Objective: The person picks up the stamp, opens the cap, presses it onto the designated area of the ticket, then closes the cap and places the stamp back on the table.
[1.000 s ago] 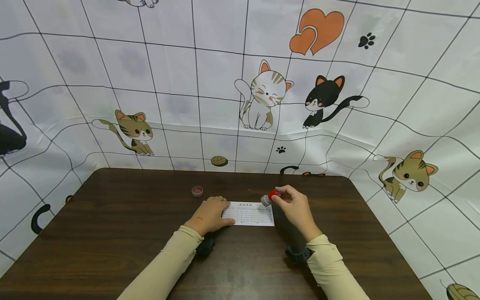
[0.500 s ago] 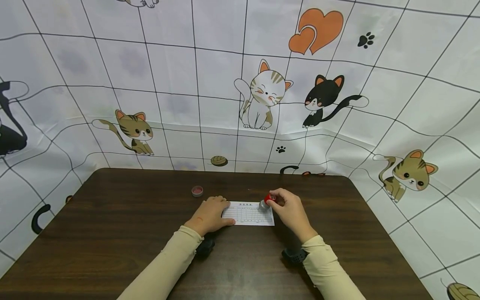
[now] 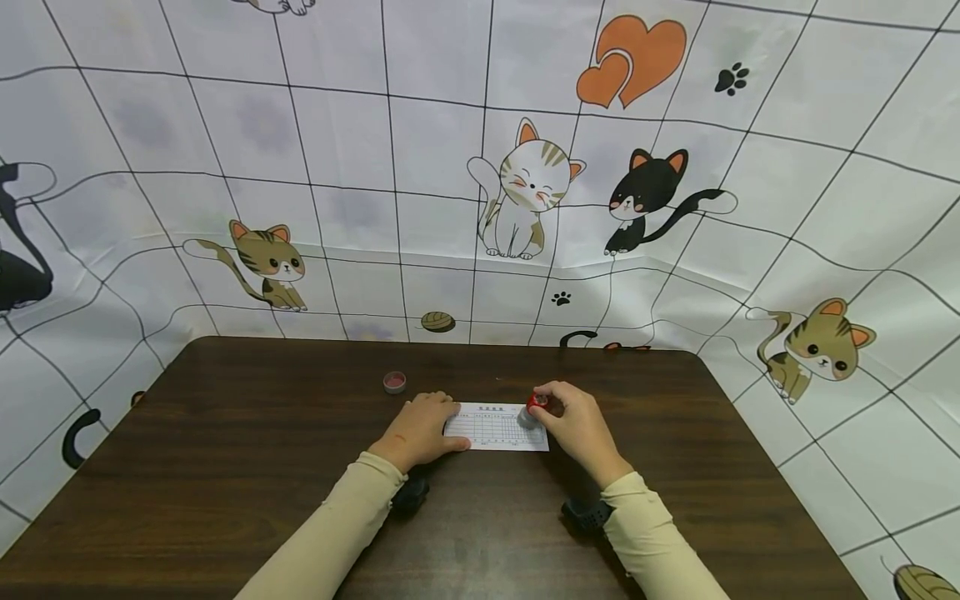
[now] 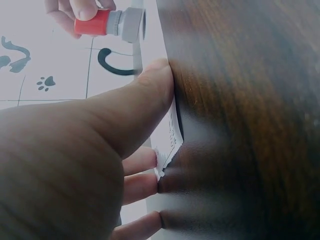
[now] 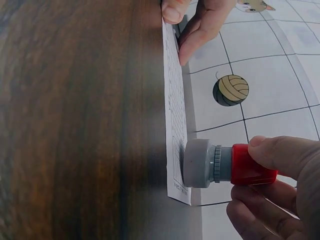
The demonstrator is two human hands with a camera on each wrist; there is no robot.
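Note:
A white printed form [image 3: 495, 427] with a ruled grid lies on the dark table. My left hand [image 3: 422, 432] rests on its left end, with the thumb [image 4: 155, 82] pressing the near edge and the fingers spread behind. My right hand [image 3: 583, 423] pinches the red handle of a stamp [image 3: 531, 413] between thumb and fingers. The stamp [image 5: 200, 164] has a grey round base turned down toward the form's right part. In the right wrist view the base is at the paper's surface or just above it; I cannot tell which.
A small round cap [image 3: 394, 382], reddish inside, sits on the table [image 3: 270, 433] beyond my left hand. Behind the table's far edge hangs a white sheet [image 3: 352, 217] printed with cats and grid lines.
My right hand has brought the stamp left and down over the form, turning it from tilted to nearly upright. The left hand and form stay in place.

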